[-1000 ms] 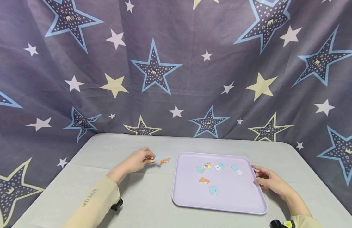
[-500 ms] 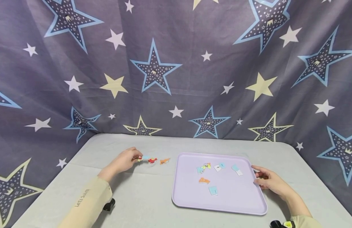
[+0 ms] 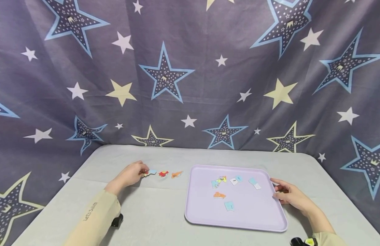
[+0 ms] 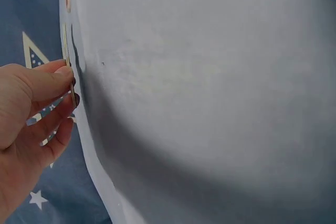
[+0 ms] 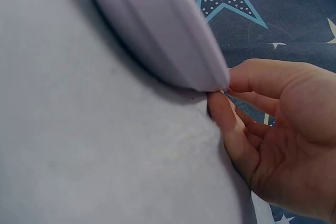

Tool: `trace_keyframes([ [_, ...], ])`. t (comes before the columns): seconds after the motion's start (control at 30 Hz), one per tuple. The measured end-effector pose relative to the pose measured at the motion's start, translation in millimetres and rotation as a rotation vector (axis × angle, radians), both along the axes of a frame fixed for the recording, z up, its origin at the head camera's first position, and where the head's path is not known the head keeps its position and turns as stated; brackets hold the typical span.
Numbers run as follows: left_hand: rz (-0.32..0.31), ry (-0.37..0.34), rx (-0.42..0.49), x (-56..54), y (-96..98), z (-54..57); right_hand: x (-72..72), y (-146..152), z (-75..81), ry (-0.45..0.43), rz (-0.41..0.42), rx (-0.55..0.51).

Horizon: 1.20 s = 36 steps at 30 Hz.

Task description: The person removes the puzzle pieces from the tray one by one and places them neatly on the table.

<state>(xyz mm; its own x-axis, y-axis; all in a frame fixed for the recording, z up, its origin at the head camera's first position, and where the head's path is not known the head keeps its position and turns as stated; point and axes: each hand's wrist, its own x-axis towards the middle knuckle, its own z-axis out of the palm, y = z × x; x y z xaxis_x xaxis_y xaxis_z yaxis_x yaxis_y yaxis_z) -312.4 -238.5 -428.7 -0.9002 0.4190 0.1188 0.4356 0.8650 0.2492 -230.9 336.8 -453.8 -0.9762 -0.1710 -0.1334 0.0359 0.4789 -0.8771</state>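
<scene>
My left hand [image 3: 130,175] pinches a small flat puzzle piece [image 3: 152,172], light blue with red, between thumb and fingers at the table's left. The left wrist view shows this held puzzle piece [image 4: 66,45] edge-on as a thin strip. To its right lie a red and yellow puzzle piece [image 3: 163,174] and an orange one [image 3: 177,174], apart from each other. On the right, my right hand [image 3: 295,196] holds the rim of a lilac tray [image 3: 251,215]; in the right wrist view the fingers meet at the tray's edge [image 5: 173,40].
Inside the tray are several more pieces: an orange piece [image 3: 219,195], a light blue piece [image 3: 229,206], a blue and white piece [image 3: 255,183] and others near its back. A grey cloth [image 3: 146,218] covers the table. A star-patterned curtain [image 3: 196,89] hangs behind.
My left hand has moved left, leaving the red and yellow piece lying beside the orange one, and now holds the light blue and red piece. The right hand and tray stay put.
</scene>
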Motion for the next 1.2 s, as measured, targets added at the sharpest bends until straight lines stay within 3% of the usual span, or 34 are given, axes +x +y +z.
trace_keyframes([
  [0.43,0.048,-0.03,0.039,-1.6,-0.6,-4.5,1.2,-1,0.4,0.013,0.01,-0.002],
  [0.73,0.044,0.008,0.014,1.4,1.5,-3.5,2.7,-1,1.8,0.014,0.019,-0.009],
  [0.97,0.089,-0.023,0.019,3.6,2.6,-3.5,2.5,-3,2.7,0.002,0.004,0.01],
  [1.13,0.109,-0.05,0.054,5.5,5.0,2.0,3.1,-2,2.2,0.009,0.014,0.005],
  [1.2,0.086,-0.034,0.076,6.3,8.1,5.7,3.0,-2,2.1,0.007,0.011,0.003],
])
